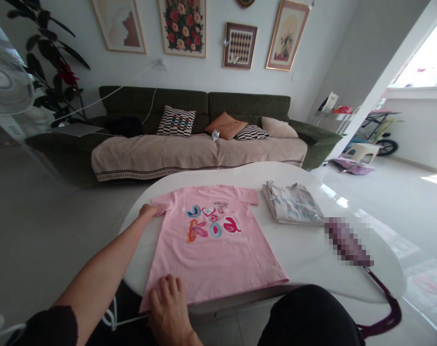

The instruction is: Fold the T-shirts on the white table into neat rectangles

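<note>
A pink T-shirt with a colourful printed design lies spread flat on a white oval table, its collar toward the far side. My left hand is at the end of its left sleeve, with the fingers closed on the fabric. At the near left corner of the hem, my right hand has its fingers bent over the cloth, gripping it. The thumb and the underside of that hand are hidden. To the right of the T-shirt rests a folded light grey garment.
A pixelated purple item with a dark strap lies at the table's right, the strap hanging over the edge. Behind stands a green sofa with cushions. A white fan is at left. My dark-clothed knee is close below the table.
</note>
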The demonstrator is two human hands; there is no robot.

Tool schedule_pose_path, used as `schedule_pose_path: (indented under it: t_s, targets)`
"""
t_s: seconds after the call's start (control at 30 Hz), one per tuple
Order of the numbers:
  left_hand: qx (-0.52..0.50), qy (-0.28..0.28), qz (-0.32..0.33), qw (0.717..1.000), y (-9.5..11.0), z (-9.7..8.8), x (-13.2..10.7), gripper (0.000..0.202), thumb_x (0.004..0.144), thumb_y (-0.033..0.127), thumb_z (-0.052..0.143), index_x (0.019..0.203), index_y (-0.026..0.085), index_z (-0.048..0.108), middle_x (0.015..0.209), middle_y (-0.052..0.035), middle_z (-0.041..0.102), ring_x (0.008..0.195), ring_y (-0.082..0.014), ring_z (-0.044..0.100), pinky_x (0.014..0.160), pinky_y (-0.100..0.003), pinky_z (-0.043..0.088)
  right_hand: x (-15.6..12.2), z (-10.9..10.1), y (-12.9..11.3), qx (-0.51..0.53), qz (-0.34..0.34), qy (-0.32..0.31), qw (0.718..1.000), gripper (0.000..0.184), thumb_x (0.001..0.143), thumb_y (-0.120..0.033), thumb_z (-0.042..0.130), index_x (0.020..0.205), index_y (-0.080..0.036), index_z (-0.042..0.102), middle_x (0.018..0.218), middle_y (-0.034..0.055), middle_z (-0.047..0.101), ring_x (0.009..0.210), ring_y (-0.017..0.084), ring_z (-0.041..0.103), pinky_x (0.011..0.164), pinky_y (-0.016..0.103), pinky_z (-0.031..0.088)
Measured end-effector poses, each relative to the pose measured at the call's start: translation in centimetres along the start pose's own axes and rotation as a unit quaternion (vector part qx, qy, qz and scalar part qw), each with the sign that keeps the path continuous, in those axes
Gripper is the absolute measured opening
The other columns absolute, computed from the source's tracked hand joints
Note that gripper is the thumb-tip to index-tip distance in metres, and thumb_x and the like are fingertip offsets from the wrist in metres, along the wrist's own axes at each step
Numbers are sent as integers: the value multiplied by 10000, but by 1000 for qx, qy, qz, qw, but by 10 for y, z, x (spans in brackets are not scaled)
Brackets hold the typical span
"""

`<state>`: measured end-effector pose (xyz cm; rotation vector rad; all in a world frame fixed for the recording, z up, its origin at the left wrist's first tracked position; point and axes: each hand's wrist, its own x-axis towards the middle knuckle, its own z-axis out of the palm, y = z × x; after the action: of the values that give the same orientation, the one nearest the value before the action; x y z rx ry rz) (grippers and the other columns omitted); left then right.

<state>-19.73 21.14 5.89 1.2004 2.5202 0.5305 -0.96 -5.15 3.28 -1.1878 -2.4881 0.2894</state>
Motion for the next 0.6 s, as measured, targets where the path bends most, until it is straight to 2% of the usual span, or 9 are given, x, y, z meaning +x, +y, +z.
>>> schedule_pose_path:
  t_s: [0.07,0.17,0.23,0.3,0.4,0.53,0.6]
  targets:
    - [8,-10,-19,1000,-1,0,4,346,636,297,642,889,62,628,913,-192,664,754,-254,645,511,-269,458,0,3,-2,-20,2,-8,1000,364,853,-301,453,1186,-155,459,1256,158,460,1180,308,383,913,530,370]
    - [22,-22,-22,999,-2,-2,4,410,626,379,650,903,77,625,951,-190,658,801,-262,641,536,-272,460,3,7,-6,-33,0,-10,999,384,858,-259,440,1217,-124,424,1257,181,441,1170,297,388,916,511,370]
    - [37,-27,-16,999,-1,-5,3,435,585,403,673,890,96,628,978,-191,651,858,-288,629,573,-291,465,5,7,-7,-19,-2,-10,1000,312,841,-246,469,1127,-123,486,1154,158,507,1083,277,451,880,468,405]
    - [52,-26,-13,998,1,-8,2,410,546,352,690,874,114,630,1017,-192,639,924,-317,607,618,-313,468,6,6,-6,11,9,-3,1000,177,832,-247,486,977,-164,543,994,97,562,944,248,510,797,426,445]
    - [62,-19,-20,998,6,-11,5,361,511,230,673,850,114,627,1037,-205,626,975,-347,581,656,-339,467,5,0,-3,73,65,32,995,70,806,-178,497,849,-214,539,867,36,566,807,210,533,658,340,459]
    - [33,-22,-11,999,13,-10,11,267,472,153,654,733,118,615,962,-197,646,977,-366,575,648,-335,473,4,-11,5,130,176,92,971,251,695,-5,467,846,-199,517,828,25,571,742,178,546,609,272,427]
    - [4,-29,-4,1000,14,-9,14,216,454,135,650,664,128,598,895,-183,658,954,-375,582,632,-334,479,4,-16,10,134,197,103,966,277,657,17,455,837,-185,515,804,31,577,728,180,553,602,269,414]
